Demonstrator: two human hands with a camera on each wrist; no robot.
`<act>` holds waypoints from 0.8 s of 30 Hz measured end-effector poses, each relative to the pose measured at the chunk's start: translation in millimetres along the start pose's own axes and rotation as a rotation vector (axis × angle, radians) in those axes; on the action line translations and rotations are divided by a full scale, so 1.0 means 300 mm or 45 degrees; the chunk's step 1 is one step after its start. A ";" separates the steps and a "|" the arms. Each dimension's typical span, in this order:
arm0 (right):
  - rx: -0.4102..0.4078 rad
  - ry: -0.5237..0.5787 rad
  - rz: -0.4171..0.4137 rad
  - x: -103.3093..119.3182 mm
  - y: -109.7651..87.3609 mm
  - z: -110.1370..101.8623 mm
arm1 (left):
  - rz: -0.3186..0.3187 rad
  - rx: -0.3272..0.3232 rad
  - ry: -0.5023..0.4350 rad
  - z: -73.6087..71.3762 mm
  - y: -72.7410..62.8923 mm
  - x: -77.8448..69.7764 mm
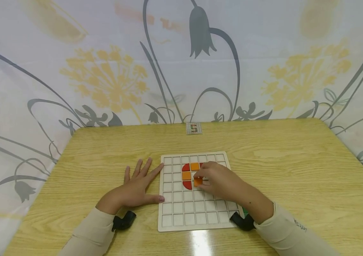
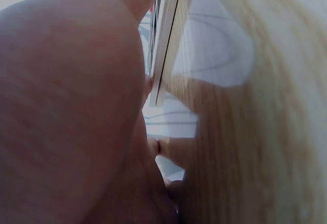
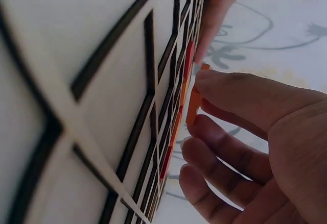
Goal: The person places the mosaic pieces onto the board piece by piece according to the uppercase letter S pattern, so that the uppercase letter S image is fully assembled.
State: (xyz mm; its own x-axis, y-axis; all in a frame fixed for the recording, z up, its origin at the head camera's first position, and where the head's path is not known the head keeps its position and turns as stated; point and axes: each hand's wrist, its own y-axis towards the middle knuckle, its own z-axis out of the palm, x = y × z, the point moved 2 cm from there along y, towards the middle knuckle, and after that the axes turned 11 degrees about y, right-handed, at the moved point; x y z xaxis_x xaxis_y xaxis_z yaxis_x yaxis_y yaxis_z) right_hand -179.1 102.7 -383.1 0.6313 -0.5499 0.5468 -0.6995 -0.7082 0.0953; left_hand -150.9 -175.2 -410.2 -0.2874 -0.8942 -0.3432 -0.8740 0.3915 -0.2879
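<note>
A white square grid board [image 1: 176, 208] lies on the wooden table. Near its upper middle sit red quarter-round tiles [image 1: 187, 185] and orange square tiles [image 1: 186, 175] in the cells. My right hand [image 1: 218, 179] pinches one more orange square tile [image 1: 198, 182] between thumb and fingers; in the right wrist view that orange tile [image 3: 193, 101] is held tilted just off the board. My left hand [image 1: 138, 188] rests with fingers spread on the table, its thumb and index fingertips at the board's left edge. The right hand partly hides a red tile at the upper right.
A small pattern card [image 1: 194, 128] with a coloured figure on a grid lies at the table's far edge. Something green [image 1: 245, 211] shows beside the board under the right wrist. A flowered curtain [image 1: 175, 71] hangs behind the table [image 1: 280, 153].
</note>
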 end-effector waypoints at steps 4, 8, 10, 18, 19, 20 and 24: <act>0.025 0.008 -0.002 -0.004 -0.001 0.004 | 0.003 -0.002 0.000 -0.003 0.001 -0.003; 0.042 0.027 0.004 -0.008 -0.001 0.007 | 0.002 -0.005 0.003 -0.003 0.002 -0.003; 0.047 0.034 -0.004 -0.012 0.000 0.009 | 0.000 -0.005 0.007 -0.002 0.002 -0.002; 0.064 0.067 0.017 -0.021 0.001 0.018 | 0.004 -0.007 0.002 0.000 0.003 0.000; 0.063 0.068 0.019 -0.022 0.002 0.019 | 0.004 -0.007 0.002 0.000 0.003 0.001; 0.061 0.069 0.019 -0.023 0.002 0.019 | 0.004 -0.008 0.002 0.000 0.003 0.001; 0.056 0.074 0.006 -0.024 0.002 0.019 | 0.000 -0.008 0.002 0.001 0.002 0.003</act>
State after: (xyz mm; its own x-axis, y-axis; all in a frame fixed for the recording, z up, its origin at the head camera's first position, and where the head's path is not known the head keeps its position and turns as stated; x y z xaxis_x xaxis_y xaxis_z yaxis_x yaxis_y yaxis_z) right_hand -182.2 103.6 -391.9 0.6067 -0.5273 0.5948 -0.6861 -0.7253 0.0568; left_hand -151.4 -175.7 -410.9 -0.2881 -0.8946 -0.3415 -0.8766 0.3899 -0.2820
